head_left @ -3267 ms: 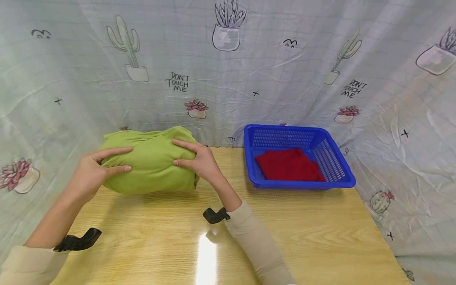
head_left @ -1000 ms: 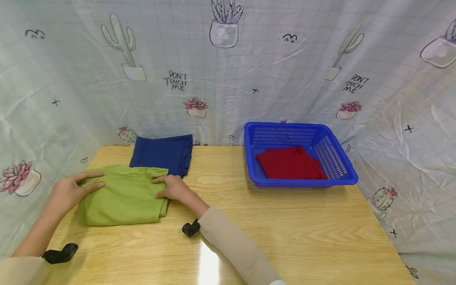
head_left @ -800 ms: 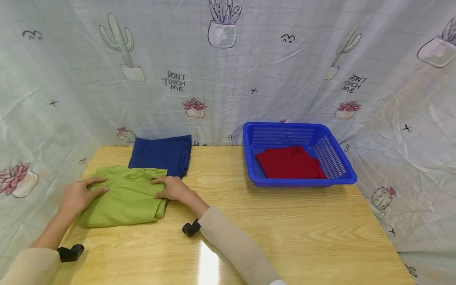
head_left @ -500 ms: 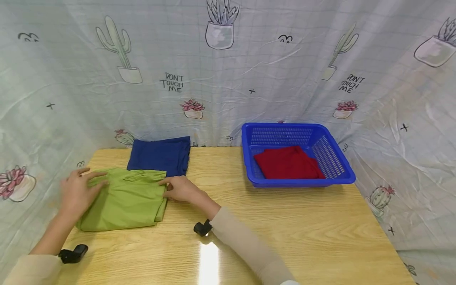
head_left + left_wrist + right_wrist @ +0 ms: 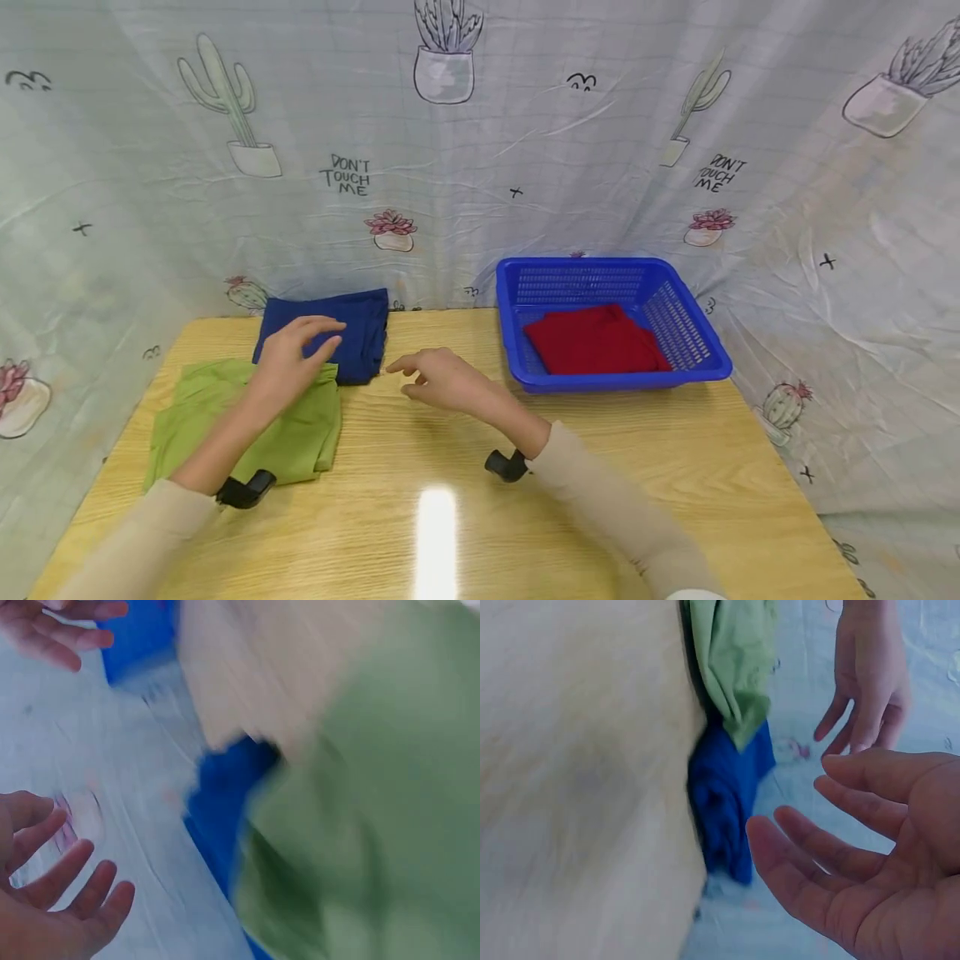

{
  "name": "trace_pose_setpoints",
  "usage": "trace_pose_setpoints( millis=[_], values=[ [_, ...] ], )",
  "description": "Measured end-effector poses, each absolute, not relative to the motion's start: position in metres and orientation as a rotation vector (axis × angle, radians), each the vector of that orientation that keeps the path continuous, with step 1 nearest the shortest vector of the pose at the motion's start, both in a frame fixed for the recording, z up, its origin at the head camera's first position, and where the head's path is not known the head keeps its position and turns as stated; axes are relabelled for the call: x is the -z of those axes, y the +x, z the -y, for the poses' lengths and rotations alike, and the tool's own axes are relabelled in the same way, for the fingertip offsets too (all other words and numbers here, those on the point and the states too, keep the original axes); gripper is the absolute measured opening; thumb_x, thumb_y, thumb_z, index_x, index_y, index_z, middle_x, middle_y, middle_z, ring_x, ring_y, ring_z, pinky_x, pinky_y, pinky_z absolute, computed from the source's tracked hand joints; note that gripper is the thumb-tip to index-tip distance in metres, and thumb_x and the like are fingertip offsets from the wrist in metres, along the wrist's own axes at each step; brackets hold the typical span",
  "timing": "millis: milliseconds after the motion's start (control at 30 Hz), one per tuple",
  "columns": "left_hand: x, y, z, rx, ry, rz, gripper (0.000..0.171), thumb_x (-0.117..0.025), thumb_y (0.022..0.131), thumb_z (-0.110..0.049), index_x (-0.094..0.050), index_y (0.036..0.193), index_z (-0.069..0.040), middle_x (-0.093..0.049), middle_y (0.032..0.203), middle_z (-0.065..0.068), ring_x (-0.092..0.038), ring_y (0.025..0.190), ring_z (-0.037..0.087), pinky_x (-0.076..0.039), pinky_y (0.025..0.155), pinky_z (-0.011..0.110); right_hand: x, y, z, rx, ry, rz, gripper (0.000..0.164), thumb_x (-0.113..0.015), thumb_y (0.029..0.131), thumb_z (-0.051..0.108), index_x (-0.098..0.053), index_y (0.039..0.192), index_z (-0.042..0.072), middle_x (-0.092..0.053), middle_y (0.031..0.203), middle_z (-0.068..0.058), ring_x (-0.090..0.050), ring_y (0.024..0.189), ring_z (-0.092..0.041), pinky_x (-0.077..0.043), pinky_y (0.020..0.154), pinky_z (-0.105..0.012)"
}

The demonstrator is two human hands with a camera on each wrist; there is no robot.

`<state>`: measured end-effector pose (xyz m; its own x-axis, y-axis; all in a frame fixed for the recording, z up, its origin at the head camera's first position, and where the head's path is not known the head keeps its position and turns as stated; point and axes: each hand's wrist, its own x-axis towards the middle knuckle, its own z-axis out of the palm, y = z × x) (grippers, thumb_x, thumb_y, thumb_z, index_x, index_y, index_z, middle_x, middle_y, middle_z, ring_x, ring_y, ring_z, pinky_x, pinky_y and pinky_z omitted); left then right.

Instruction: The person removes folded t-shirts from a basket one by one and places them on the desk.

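Observation:
In the head view my left hand (image 5: 288,360) hovers over the folded cloths, its fingers apart and bare of any load. Under that forearm lies the folded green cloth (image 5: 300,433), partly hidden by the arm. Its back edge overlaps a folded dark blue cloth (image 5: 367,337) near the curtain. To the right, my right hand (image 5: 446,379) is raised above the wood with loosely bent fingers and nothing in them. The right wrist view shows the same right hand (image 5: 870,862) with its fingers spread, the blue cloth (image 5: 724,799) beyond them.
A blue plastic basket (image 5: 618,383) stands at the back right of the wooden table (image 5: 570,483), with a folded red cloth (image 5: 596,342) inside. A cactus-print curtain (image 5: 480,150) hangs behind and along both sides.
The green cloth, earlier held up between both hands, was set down at the left, uncovering the blue cloth. Both hands have since let go and moved right, the left one also farther back.

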<state>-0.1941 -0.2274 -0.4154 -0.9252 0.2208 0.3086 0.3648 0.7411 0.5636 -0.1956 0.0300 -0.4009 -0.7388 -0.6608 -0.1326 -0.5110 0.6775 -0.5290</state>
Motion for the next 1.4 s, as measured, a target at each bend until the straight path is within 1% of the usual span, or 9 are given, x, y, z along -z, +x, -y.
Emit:
trace_pose_setpoints(
  millis=[100,200,300,400,567,767,1033,1267,1400],
  values=[
    [0.413,-0.205,0.202,1.036,-0.514,2.712,0.030,-0.062,0.104,-0.019,-0.068,0.131,-0.007,-0.059,0.138,0.019,-0.059,0.121,0.040,-0.053,0.094,0.057,0.390,-0.197,-0.052,0.647,-0.941,-2.606,0.041,-0.066,0.101,0.016,-0.061,0.142,0.014,-0.068,0.129,-0.009,-0.070,0.110,-0.022,-0.057,0.087,-0.028],
    [0.409,-0.215,0.178,1.128,-0.558,2.698,0.030,-0.062,0.104,-0.020,-0.067,0.131,-0.009,-0.059,0.139,0.016,-0.060,0.120,0.037,-0.054,0.096,0.053,0.381,-0.199,-0.073,0.648,-0.925,-2.627,0.041,-0.065,0.101,0.014,-0.062,0.142,0.014,-0.067,0.132,-0.008,-0.069,0.113,-0.023,-0.057,0.088,-0.031],
    [0.404,-0.222,0.156,1.222,-0.593,2.679,0.030,-0.062,0.104,-0.019,-0.067,0.132,-0.011,-0.060,0.138,0.013,-0.061,0.119,0.033,-0.055,0.095,0.051,0.373,-0.204,-0.092,0.648,-0.908,-2.665,0.040,-0.065,0.101,0.014,-0.063,0.141,0.014,-0.067,0.133,-0.004,-0.069,0.111,-0.020,-0.058,0.085,-0.030],
    [0.399,-0.228,0.135,1.309,-0.616,2.660,0.030,-0.062,0.104,-0.020,-0.067,0.132,-0.013,-0.062,0.134,0.011,-0.063,0.117,0.029,-0.055,0.095,0.048,0.365,-0.210,-0.107,0.633,-0.908,-2.715,0.038,-0.065,0.101,0.013,-0.065,0.139,0.014,-0.070,0.126,-0.002,-0.069,0.108,-0.019,-0.058,0.079,-0.028],
    [0.394,-0.238,0.101,1.435,-0.656,2.623,0.028,-0.062,0.104,-0.021,-0.069,0.130,-0.013,-0.064,0.130,0.010,-0.065,0.114,0.026,-0.055,0.096,0.043,0.351,-0.220,-0.130,0.579,-0.919,-2.772,0.036,-0.064,0.101,0.010,-0.066,0.136,0.008,-0.073,0.118,-0.006,-0.070,0.101,-0.021,-0.057,0.075,-0.030],
    [0.384,-0.251,0.065,1.547,-0.713,2.571,0.028,-0.062,0.104,-0.018,-0.069,0.129,-0.010,-0.066,0.130,0.008,-0.065,0.114,0.024,-0.055,0.096,0.039,0.334,-0.232,-0.165,0.543,-0.827,-2.815,0.034,-0.065,0.100,0.010,-0.067,0.135,0.008,-0.072,0.123,-0.011,-0.070,0.099,-0.023,-0.058,0.083,-0.038],
    [0.369,-0.271,0.020,1.551,-0.796,2.595,0.026,-0.062,0.104,-0.025,-0.071,0.126,-0.015,-0.070,0.127,0.004,-0.068,0.110,0.021,-0.058,0.083,0.037,0.316,-0.254,-0.223,0.540,-0.805,-2.824,0.033,-0.061,0.102,0.010,-0.067,0.134,0.005,-0.072,0.121,-0.014,-0.070,0.103,-0.029,-0.057,0.085,-0.045],
    [0.355,-0.295,-0.019,1.440,-0.897,2.654,0.026,-0.063,0.102,-0.020,-0.073,0.125,-0.010,-0.072,0.124,0.010,-0.068,0.111,0.026,-0.055,0.092,0.037,0.307,-0.276,-0.266,0.560,-0.692,-2.841,0.033,-0.061,0.102,0.011,-0.066,0.134,0.004,-0.065,0.133,-0.019,-0.064,0.118,-0.041,-0.050,0.100,-0.055],
    [0.352,-0.306,-0.032,1.409,-0.923,2.750,0.028,-0.063,0.102,-0.023,-0.073,0.125,-0.012,-0.072,0.122,0.011,-0.066,0.114,0.025,-0.054,0.094,0.038,0.308,-0.285,-0.286,0.581,-0.674,-2.842,0.032,-0.062,0.101,0.010,-0.066,0.132,0.001,-0.064,0.133,-0.022,-0.062,0.118,-0.044,-0.049,0.100,-0.056]
  ],
)
